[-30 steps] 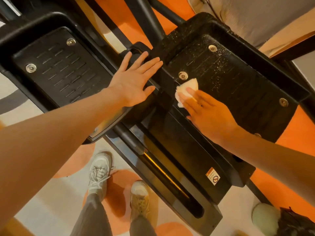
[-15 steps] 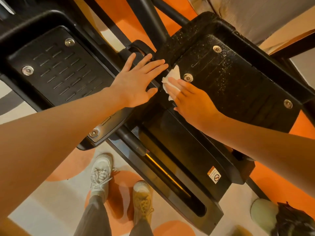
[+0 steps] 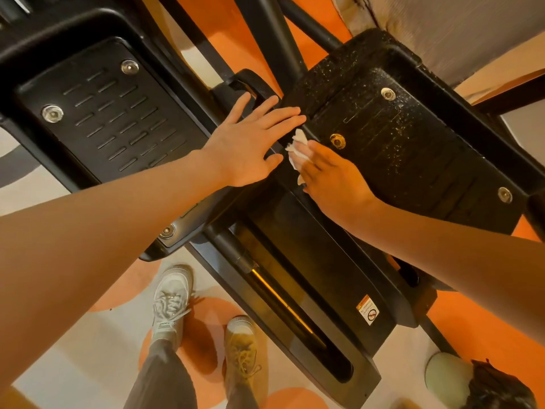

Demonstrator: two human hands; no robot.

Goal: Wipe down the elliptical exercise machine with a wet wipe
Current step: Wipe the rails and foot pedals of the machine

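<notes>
Right hand (image 3: 333, 178) pressed a white wet wipe (image 3: 298, 149) under its fingers against the inner edge of the right pedal (image 3: 413, 137), fingers fairly straight, wipe bunched and sticking out past the fingertips. Wipe sat at the pedal's near-left rim, just beside the brass-looking bolt (image 3: 337, 141) on the pedal's tread. Left hand (image 3: 250, 143) lay flat and spread, holding nothing, palm down on the black frame between the two pedals, its fingertips touching the right pedal's left edge, just above the wipe. Thumb of left hand ended close to the wipe; contact could not be told.

Right pedal's surface looked speckled with light spots, three more bolts visible on it. Left pedal (image 3: 103, 113) sat to the left of the right pedal, black, slotted tread, looked matte and free of specks, silver bolts at its corners. Both belonged to the black elliptical machine (image 3: 309, 276), whose rail ran down-right from below the right pedal, with a small warning sticker (image 3: 367, 312) near the rail's lower end.

Below the right pedal, toward frame bottom, the person's two shoes (image 3: 171, 302) stood on an orange-and-pale patterned floor (image 3: 88, 364). A pale green round object (image 3: 442, 373) and a dark bag-like thing (image 3: 498, 388) lay at the lower right, well apart from the pedal.
</notes>
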